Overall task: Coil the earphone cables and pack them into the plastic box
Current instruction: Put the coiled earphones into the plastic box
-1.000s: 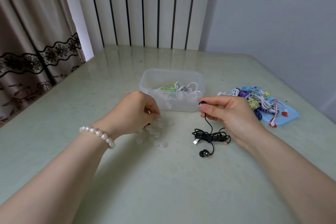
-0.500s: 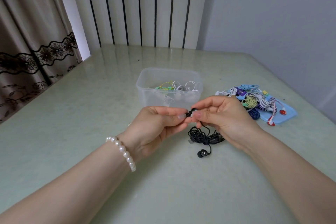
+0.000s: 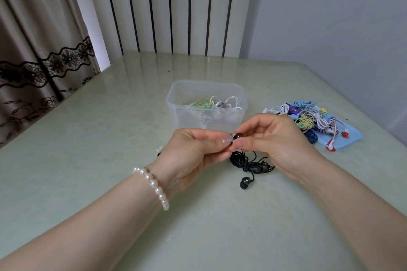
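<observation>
Your left hand and right hand meet fingertip to fingertip, both pinching one black earbud; its cable drops to the black bundle on the table, just beneath your right hand, long axis running left-right; the plastic box stands directly beyond, open-topped.

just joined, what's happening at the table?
A person is sorting earphones. Both hands, left hand and right hand, pinch one bud of a black earphone; its bundled cable and other bud lie on the table. The plastic box behind already holds a few coiled sets. A pile of colored earphones waits on a blue lid to the right.
</observation>
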Demonstrator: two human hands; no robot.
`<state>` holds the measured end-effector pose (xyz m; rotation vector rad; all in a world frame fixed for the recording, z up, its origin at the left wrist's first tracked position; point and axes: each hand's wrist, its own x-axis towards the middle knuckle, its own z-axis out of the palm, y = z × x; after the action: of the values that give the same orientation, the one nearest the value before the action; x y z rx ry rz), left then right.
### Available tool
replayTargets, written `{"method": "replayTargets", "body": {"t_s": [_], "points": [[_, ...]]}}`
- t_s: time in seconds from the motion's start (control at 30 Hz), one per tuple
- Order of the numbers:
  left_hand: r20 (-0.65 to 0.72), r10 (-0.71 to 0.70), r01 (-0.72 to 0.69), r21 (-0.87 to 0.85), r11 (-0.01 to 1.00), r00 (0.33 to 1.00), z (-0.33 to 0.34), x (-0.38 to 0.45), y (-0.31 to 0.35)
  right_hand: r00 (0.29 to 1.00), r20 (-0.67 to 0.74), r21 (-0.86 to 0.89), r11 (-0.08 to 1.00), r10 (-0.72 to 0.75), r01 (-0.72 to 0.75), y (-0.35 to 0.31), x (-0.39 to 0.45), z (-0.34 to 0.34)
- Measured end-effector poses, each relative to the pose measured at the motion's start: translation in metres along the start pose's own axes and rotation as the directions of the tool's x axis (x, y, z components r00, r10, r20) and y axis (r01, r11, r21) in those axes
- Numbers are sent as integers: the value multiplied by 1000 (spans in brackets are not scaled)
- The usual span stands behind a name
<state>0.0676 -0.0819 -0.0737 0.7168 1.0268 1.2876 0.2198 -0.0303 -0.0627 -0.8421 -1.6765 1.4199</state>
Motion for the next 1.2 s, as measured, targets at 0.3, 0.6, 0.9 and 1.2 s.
{"method": "replayTargets", "body": {"t_s": [0.3, 0.6, 0.9, 1.2], "points": [[-15, -5, 5, -20, 1000, 1000, -2, 1, 0, 998, 32, -83, 995, -53, 56, -4, -1, -4], [-28, -33, 31, -61, 998, 999, 0, 0, 1, 1000, 7, 26, 999, 26, -26, -3, 1, -8], [23, -26, 26, -27, 999, 999, 2, -3, 3, 999, 12, -53, 998, -34, 35, -1, 0, -6], [5, -22, 22, -23, 1000, 1000, 3, -3, 2, 999, -6, -174, 983, -54, 52, -5, 0, -4]]}}
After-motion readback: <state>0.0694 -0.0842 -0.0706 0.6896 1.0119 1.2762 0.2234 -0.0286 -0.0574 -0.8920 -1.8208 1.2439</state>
